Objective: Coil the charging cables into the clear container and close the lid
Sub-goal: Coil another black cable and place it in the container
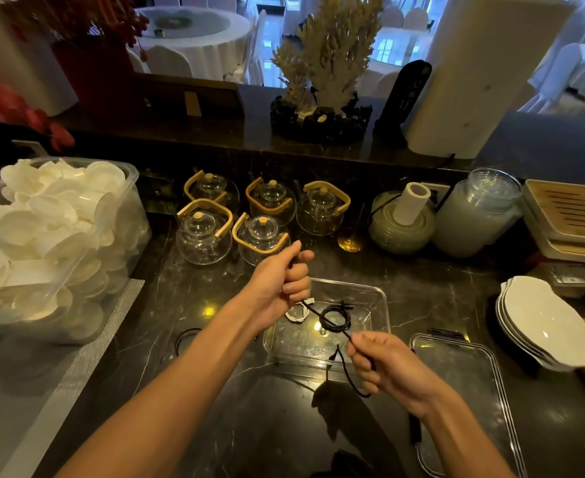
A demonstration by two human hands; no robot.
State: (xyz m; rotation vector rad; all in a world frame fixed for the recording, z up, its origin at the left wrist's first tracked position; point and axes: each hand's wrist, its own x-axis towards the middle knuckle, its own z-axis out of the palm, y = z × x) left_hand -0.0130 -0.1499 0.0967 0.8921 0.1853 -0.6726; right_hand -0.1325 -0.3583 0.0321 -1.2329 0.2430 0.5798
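Observation:
A clear container (pixel 380 305) stands open on the dark marble counter. Inside it lie a coiled black cable (pixel 335 317) and a white cable (pixel 298 313) at its left side. A black charging cable (pixel 313 310) is stretched above the container between both hands. My left hand (pixel 284 277) is fisted around its upper end. My right hand (pixel 384 365) pinches the lower part, and the loose end hangs in a loop under that hand. The clear lid (pixel 463 381) lies flat to the right of the container. Another black cable (pixel 185 338) rests on the counter to the left.
Several glass teapots (pixel 204 232) with wooden handles stand behind the container. A big plastic bin of white dishes (pixel 49 243) fills the left. Stacked white plates (pixel 543 322) and wooden trays (pixel 570 215) are at the right. Two glass jars (pixel 474 212) stand at the back.

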